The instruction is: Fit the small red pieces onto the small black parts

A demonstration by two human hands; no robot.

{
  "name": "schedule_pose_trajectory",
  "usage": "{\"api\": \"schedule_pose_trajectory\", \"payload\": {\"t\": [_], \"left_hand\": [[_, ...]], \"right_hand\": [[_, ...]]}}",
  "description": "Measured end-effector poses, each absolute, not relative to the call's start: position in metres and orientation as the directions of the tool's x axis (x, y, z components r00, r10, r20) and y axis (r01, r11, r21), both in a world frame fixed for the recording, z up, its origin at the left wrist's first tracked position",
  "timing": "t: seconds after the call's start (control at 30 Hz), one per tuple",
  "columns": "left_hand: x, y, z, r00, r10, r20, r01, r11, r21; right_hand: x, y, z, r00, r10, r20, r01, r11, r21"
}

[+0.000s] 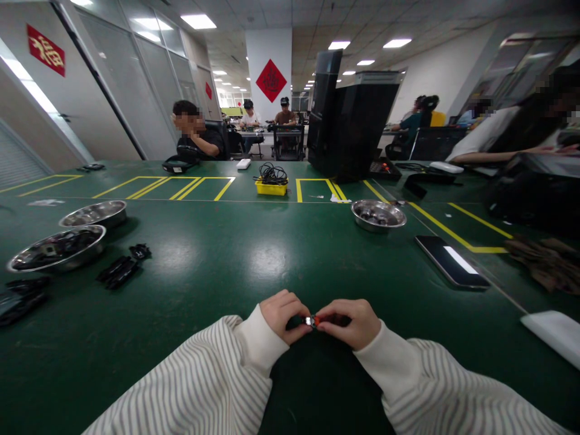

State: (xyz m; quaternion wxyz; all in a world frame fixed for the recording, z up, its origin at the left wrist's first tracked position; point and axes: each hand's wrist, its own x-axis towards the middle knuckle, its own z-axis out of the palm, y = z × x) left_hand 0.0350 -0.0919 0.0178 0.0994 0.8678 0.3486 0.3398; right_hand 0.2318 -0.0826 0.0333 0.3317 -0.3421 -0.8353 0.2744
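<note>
Between my two hands, at the near edge of the green table (217,254), is a small part (310,321) with a shiny metal face and an orange-red end. It is too small for me to name its kind. My left hand (281,315) pinches its metal side between thumb and fingers. From the other side my right hand (352,321) is closed on the orange-red end. The fingertips of both hands nearly meet and cover much of the part.
Two steel bowls (100,228) of dark parts stand at the left, near black pieces (118,272). On the right are another steel bowl (378,225), a phone (451,263) and a white case (555,335). A yellow tray (270,189) holds black cables. People sit across and at the right.
</note>
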Motion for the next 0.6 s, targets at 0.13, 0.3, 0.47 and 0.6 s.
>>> {"api": "schedule_pose_trajectory", "payload": {"t": [0.13, 0.3, 0.47, 0.6], "left_hand": [[0.035, -0.092, 0.02, 0.52, 0.654, 0.55, 0.514, -0.754, 0.41], [0.037, -0.093, 0.025, 0.509, 0.643, 0.572, 0.518, -0.759, 0.393], [0.037, -0.094, 0.03, 0.496, 0.62, 0.608, 0.494, -0.777, 0.389], [0.037, -0.095, 0.032, 0.499, 0.607, 0.619, 0.475, -0.789, 0.39]], "right_hand": [[0.23, -0.085, 0.035, -0.528, 0.809, 0.259, 0.344, 0.482, -0.806], [0.23, -0.085, 0.036, -0.521, 0.836, 0.174, 0.317, 0.379, -0.869], [0.232, -0.083, 0.036, -0.537, 0.795, 0.283, 0.309, 0.497, -0.811], [0.231, -0.083, 0.036, -0.508, 0.782, 0.361, 0.327, 0.563, -0.759]]}}
